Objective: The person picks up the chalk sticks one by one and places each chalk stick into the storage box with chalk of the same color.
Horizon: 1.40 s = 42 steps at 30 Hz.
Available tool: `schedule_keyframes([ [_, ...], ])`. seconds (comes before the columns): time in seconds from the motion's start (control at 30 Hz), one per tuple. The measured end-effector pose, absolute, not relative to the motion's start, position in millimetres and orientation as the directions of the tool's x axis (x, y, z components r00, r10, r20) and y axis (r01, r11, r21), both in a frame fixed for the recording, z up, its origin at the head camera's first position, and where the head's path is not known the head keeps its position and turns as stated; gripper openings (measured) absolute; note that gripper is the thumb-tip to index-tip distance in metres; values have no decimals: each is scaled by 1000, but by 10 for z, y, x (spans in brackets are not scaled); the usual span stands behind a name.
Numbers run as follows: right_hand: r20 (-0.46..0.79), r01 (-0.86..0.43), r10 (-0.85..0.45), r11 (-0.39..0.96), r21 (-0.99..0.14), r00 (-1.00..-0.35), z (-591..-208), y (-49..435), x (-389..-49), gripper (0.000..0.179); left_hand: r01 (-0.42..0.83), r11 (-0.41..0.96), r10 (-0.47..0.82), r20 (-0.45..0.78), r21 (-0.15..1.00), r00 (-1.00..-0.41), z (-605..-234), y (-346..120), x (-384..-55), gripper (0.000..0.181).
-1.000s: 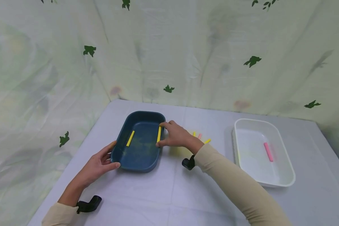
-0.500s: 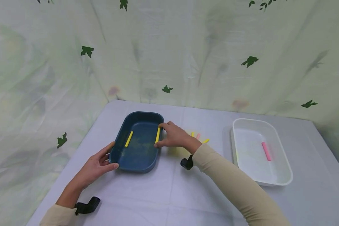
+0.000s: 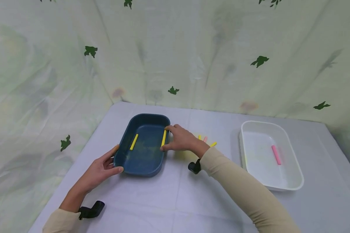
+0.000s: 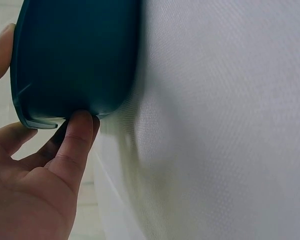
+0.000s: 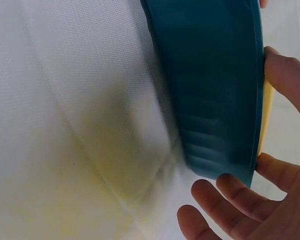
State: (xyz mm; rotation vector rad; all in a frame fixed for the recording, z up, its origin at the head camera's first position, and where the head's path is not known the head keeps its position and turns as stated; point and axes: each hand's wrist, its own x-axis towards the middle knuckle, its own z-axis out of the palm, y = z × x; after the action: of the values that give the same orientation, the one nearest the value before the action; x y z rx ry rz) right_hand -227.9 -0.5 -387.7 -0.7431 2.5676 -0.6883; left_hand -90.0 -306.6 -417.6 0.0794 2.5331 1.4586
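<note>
1. Change: next to none over the last second; both hands and the blue tray (image 3: pixel 144 163) keep their places relative to one another, with only a slight sway of the head view
2. Meaning: we judge this a steady hold, the stage of the work unaltered while the stick is between the fingers
3. Right hand (image 3: pixel 182 139): thumb and index finger pinch one yellow chalk stick (image 3: pixel 164 138) by its two ends; other fingers hang beside the tray's outer wall
4. Held stick: lengthwise along the blue tray's right rim — on the rim or against the inner wall, we cannot tell
5. Left hand (image 3: pixel 100 170): grips the tray's near left corner, thumb and fingers spread about the rim
6. Second yellow stick (image 3: pixel 134 142): inside the blue tray, left of its middle, apart from both hands
7. White tray (image 3: pixel 259 158): well apart to the right, one pink chalk stick (image 3: pixel 276 155) on its floor
8. Loose sticks (image 3: pixel 213 144): yellow and pale pink, on the cloth beyond the right wrist, partly hidden by it
9. Edges: the table's left edge slants past the left hand; a strip of white tablecloth (image 3: pixel 151 207) separates the blue tray from the leaf-print curtain (image 3: pixel 192 48) behind
10. Room: widest on the near side; between the trays we count the right forearm and loose sticks as obstacles
</note>
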Motion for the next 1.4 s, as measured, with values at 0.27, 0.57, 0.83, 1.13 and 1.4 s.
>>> schedule_keyframes([
  [0.27, -214, -391, -583, 730, -560, -784, -3896, 19, -2289, 86, -71, 503, 150, -168, 861, -974, -4186, -3050, -915, 90],
  [0.57, -203, -394, -589, 720, -571, -783, -3885, 13, -2296, 87, -59, 499, 154, -156, 865, -976, -4172, -3062, -915, 90],
  [0.83, -196, -402, -581, 732, -550, -790, -3887, 6, -2287, 87, -83, 490, 155, -181, 868, -971, -4176, -3076, -922, 92],
  [1.13, -163, -422, -597, 709, -564, -786, -3864, 69, -2267, 86, -98, 504, 144, -195, 858, -970, -4188, -3078, -902, 92],
  [1.4, -132, -472, -590, 744, -473, -797, -3660, 509, -2256, 80, -95, 524, 139, -195, 847, -971, -4184, -3067, -926, 91],
])
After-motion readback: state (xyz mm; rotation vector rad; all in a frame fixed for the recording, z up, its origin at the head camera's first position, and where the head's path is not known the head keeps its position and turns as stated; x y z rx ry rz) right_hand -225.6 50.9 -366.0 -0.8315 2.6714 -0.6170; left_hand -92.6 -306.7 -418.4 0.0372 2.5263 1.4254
